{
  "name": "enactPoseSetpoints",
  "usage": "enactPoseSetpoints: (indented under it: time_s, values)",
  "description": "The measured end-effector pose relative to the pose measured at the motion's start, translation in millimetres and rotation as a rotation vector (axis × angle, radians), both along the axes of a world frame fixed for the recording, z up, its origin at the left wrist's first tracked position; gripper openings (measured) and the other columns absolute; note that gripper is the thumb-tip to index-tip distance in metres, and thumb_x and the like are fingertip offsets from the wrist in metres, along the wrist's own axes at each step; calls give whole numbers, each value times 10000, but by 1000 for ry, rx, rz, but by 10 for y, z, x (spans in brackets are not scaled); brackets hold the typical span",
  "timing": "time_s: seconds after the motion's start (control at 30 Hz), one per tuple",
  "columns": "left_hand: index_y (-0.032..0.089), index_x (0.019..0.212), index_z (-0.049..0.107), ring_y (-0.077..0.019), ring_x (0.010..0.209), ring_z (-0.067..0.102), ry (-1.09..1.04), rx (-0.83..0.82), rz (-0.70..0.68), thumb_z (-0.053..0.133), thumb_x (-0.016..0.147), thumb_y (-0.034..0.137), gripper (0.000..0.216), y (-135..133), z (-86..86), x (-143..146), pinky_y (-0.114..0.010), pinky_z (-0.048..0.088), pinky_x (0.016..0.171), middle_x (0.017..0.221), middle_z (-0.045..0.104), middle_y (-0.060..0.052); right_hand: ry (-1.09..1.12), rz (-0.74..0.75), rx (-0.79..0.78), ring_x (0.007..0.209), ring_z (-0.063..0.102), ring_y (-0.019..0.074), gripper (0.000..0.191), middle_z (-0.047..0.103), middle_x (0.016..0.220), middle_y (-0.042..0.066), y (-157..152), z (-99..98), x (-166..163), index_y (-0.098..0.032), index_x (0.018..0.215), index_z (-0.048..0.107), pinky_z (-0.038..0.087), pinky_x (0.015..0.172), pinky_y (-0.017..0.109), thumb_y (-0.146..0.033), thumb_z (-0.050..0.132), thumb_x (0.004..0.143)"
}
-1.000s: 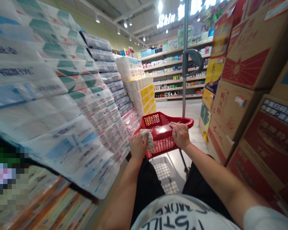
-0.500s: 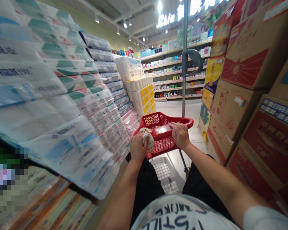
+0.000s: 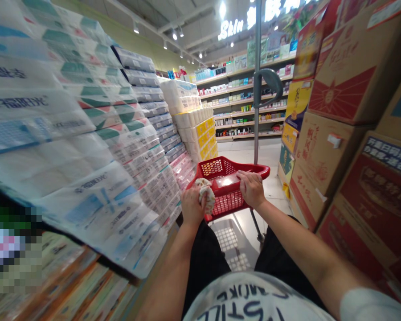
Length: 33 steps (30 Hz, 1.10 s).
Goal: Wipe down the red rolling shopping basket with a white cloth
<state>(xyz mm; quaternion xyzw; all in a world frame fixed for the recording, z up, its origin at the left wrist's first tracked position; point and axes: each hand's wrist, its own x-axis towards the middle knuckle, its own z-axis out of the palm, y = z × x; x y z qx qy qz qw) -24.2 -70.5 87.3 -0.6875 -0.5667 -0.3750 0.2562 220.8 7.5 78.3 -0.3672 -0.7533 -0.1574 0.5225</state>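
Observation:
A red plastic shopping cart [image 3: 229,203] with a latticed basket stands right in front of me. My left hand [image 3: 193,206] is closed at the left end of its handle, with a crumpled, pale patterned cloth [image 3: 207,198] bunched between thumb and fingers. On the right side of the handle, my right hand [image 3: 251,186] is wrapped over the red bar. Between the hands lies a shiny label panel on the handle. A grey upright pole [image 3: 256,120] with a dark grey hook-shaped grip [image 3: 270,84] rises at the cart's far right.
Tall stacks of wrapped tissue packs [image 3: 113,120] line the left side. Cardboard boxes [image 3: 330,147] are piled close on the right. Ahead, shelves [image 3: 247,98] of small packaged goods stand beyond the pale tiled floor [image 3: 270,154].
Almost nothing differs. The nearby stacks on the left have shifted very slightly in view, while both hands keep the same places on the cart.

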Motion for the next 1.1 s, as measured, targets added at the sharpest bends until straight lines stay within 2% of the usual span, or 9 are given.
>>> enactPoseSetpoints:
  time_s: [1.1]
  values:
    - [200,1021,562,-237,903,533,-19,-1,20,407,934,369,245,-3,51,30,-397,372,857,909,607,-70,-5,-14,-5,1073,556,234,294,642,1195,58,-14,7,6,-217,1165,590,347,975,418,-190,409,935]
